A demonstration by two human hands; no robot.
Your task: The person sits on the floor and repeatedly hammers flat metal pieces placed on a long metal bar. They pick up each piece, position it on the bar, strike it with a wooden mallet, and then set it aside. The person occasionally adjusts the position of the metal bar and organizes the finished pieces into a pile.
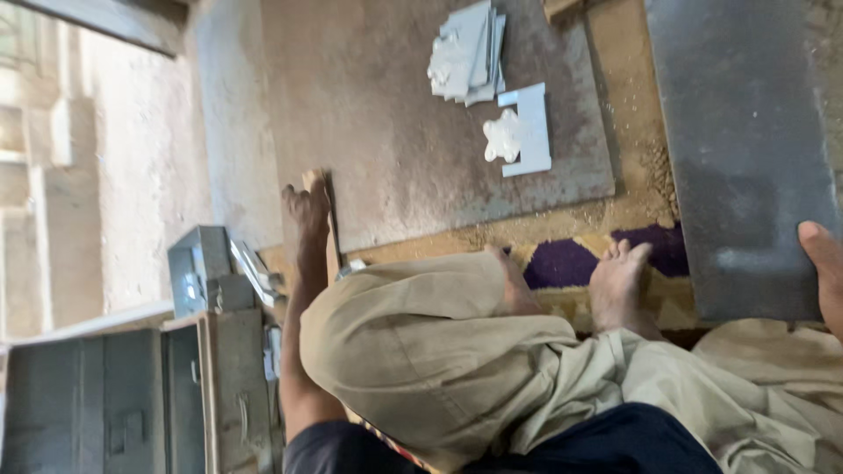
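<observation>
My left hand rests flat at the near edge of a large brown board on the floor, fingers loosely apart and holding nothing. At the frame's right edge only part of my right hand shows, its thumb pressed on the corner of a big dark grey metal sheet that it grips. My bent knee in beige cloth and my two bare feet lie between the hands.
A stack of small grey metal plates and a notched plate with a white star-shaped piece lie on the board. A purple and yellow mat is underfoot. Grey metal boxes stand beside my left arm.
</observation>
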